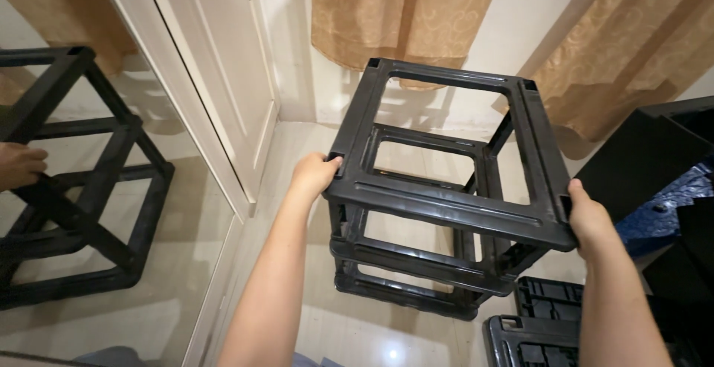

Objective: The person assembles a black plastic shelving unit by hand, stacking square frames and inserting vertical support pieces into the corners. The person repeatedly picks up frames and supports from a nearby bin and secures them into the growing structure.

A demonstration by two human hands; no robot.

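Two hands (316, 174) (587, 218) grip — black frame (446, 211).

We reach both bare forearms forward and down. Our left hand (314, 174) curls its fingers closed in a grasp, thumb lying on top. Our right hand (587, 214) is closed likewise, knuckles up, with the two arms set well apart.

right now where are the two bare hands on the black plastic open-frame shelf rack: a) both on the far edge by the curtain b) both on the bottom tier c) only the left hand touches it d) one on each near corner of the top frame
d: the left hand grips the near-left corner and the right hand the near-right corner of the black plastic open-frame shelf rack's top frame.
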